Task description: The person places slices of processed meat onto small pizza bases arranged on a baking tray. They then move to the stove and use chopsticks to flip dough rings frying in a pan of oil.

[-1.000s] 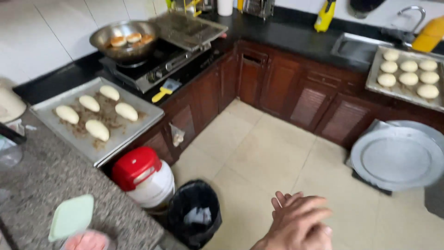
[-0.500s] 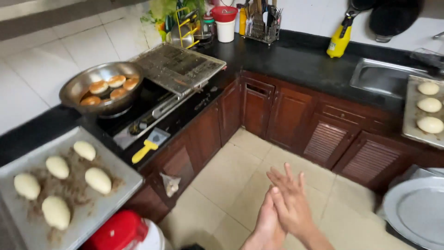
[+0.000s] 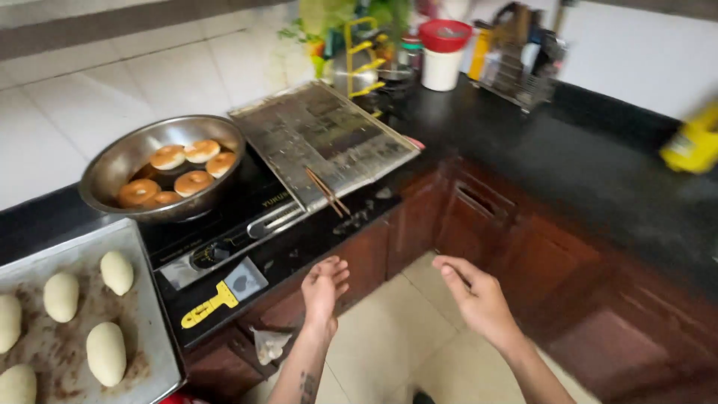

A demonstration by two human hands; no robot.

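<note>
Left hand (image 3: pixel 323 286) and right hand (image 3: pixel 476 295) empty, each grip apart, fingers spread, before black worktop (image 3: pixel 523 161) edge, near chopsticks (image 3: pixel 326 192), stove (image 3: pixel 232 224)

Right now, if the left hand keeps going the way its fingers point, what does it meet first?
Probably the black counter edge just below the chopsticks on the newspaper; the left hand is empty, and depth is unclear.

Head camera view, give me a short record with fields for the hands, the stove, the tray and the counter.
left hand: open, empty, in front of the stove edge
right hand: open, empty, apart from the left
pan: on the stove, holds browned dough rings
newspaper: spread beside the pan, chopsticks on it
tray: raw dough pieces on it
scraper: yellow handle, on the black counter
</note>
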